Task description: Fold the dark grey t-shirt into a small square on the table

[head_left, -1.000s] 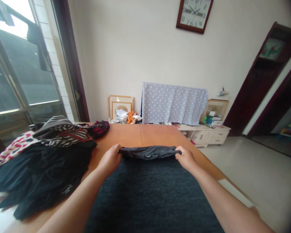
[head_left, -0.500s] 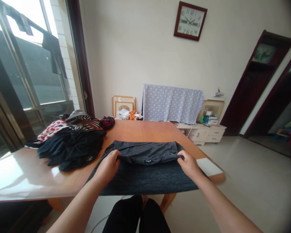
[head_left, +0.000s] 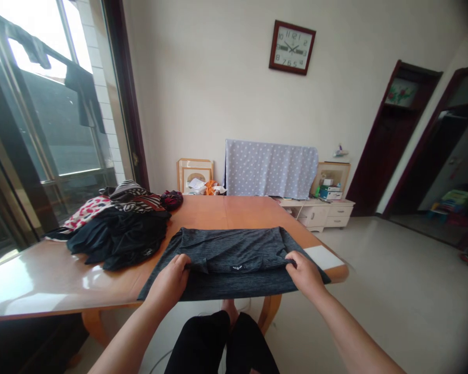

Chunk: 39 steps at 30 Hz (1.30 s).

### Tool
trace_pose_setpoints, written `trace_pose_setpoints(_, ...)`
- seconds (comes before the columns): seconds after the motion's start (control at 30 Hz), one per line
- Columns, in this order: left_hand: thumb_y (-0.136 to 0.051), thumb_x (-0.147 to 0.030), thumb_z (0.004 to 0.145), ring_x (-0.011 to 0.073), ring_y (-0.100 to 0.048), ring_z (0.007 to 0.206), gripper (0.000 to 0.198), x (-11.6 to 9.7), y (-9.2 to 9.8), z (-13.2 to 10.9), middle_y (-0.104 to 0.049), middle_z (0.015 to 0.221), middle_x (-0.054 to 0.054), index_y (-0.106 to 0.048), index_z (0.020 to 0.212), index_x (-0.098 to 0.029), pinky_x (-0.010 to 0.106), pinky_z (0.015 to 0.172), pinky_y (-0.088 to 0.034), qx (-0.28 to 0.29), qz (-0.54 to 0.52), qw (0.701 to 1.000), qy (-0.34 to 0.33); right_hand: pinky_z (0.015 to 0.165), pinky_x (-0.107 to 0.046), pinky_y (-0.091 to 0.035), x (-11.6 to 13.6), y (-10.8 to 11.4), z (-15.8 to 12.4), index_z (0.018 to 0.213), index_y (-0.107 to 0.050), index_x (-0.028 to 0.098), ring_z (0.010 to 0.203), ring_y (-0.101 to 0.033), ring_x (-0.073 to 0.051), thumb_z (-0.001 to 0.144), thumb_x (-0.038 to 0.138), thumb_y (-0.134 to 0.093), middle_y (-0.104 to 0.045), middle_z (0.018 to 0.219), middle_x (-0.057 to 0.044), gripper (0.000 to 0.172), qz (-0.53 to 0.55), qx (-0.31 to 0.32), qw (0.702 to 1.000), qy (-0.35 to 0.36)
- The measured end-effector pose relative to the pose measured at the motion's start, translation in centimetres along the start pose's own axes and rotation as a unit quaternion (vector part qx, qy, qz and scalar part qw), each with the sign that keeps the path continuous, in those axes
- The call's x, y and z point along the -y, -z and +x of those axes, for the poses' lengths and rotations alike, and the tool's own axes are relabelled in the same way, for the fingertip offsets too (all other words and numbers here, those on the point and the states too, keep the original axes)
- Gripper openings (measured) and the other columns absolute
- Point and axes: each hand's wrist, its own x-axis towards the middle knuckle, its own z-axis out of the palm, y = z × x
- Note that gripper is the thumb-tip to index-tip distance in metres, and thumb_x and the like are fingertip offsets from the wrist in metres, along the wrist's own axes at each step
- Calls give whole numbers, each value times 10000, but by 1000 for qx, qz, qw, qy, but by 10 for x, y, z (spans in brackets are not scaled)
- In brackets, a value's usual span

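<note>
Charcoal knit shirt (head_left: 226, 249) on the worktop (head_left: 249, 210): you're folding, left grip (head_left: 168, 280) and right grip (head_left: 306, 274) pinching its fold closed; the fold needs laying flat.

Cream wall (head_left: 218, 93) carries a square wall clock (head_left: 292, 48). Low white cabinet (head_left: 315, 214) stands on the pale floor (head_left: 413, 291); daylight comes through a tall window (head_left: 62, 135).

Nothing fancy here, just a bare left forearm (head_left: 125, 340) and bare right forearm (head_left: 354, 337) in the bottom corners, plus black trousers (head_left: 203, 345) at bottom center with a bare foot (head_left: 230, 310) poking out.
</note>
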Motion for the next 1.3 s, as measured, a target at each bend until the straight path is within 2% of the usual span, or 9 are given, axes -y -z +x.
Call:
trace_pose_setpoints(0.2,-410,-217,913,202,-582,919,116,-4,6,-10,-573,1020,40,-476,1004,-243,294,785,-420,3,-2,1000,2,724,-269,-438,-2,5,-12,937,-640,264,828,-628,-184,779,211,-487,-684,980,3,226,-10,-11,1000,-7)
trace_pose_setpoints(0.4,-433,-209,869,191,-605,843,149,-8,8,-13,-587,1016,34,-510,988,-252,288,702,-388,54,67,996,30,753,-284,-420,8,18,-21,937,-681,298,949,-603,-203,762,182,-520,-705,972,19,264,-92,54,994,-16)
trace_pose_setpoints(0.5,-485,-210,812,212,-599,876,199,-14,16,-11,-610,1020,27,-544,991,-275,298,669,-356,74,109,991,40,856,-329,-410,17,25,-20,999,-697,317,1118,-553,-235,747,165,-532,-710,1078,11,338,-108,61,992,-16)
trace_pose_setpoints(0.6,-546,-224,766,255,-562,958,216,-21,25,-11,-629,993,31,-588,966,-294,330,727,-361,71,128,989,15,981,-399,-355,30,29,-20,1086,-683,313,1281,-451,-255,749,151,-518,-654,1260,4,409,-96,69,993,25)
trace_pose_setpoints(0.7,-605,-238,738,286,-526,1040,208,-28,28,-11,-641,1029,34,-626,933,-305,386,850,-363,58,115,992,-18,1017,-424,-329,46,29,-21,1186,-653,309,1304,-433,-260,774,201,-537,-630,1294,-31,441,-66,108,991,49)
trace_pose_setpoints(0.83,-659,-265,732,288,-519,1081,192,-32,26,-12,-666,1007,24,-651,917,-311,420,936,-333,64,71,995,-36,991,-424,-341,63,22,-24,1223,-641,309,1222,-484,-276,793,320,-617,-655,1226,-60,431,-36,140,987,71)
trace_pose_setpoints(1.0,-686,-382,761,249,-575,943,282,-30,24,-12,-685,899,10,-664,1036,-324,376,872,-351,72,50,996,-15,878,-356,-361,68,15,-26,923,-702,317,967,-551,-219,814,239,-578,-686,913,3,183,-27,151,984,94)
trace_pose_setpoints(1.1,-614,-489,831,216,-594,840,217,-32,29,-10,-676,790,-8,-690,925,-308,332,804,-353,108,41,993,-24,853,-325,-356,68,19,-29,843,-679,291,938,-549,-197,771,169,-564,-674,898,21,183,-16,144,984,101)
trace_pose_setpoints(1.3,-392,-599,933,162,-562,632,502,-40,36,-8,-607,610,-20,-599,648,-243,272,640,-312,153,33,988,-8,821,-300,-368,70,31,-33,716,-612,241,834,-573,-170,830,256,-574,-660,799,30,122,28,165,980,106)
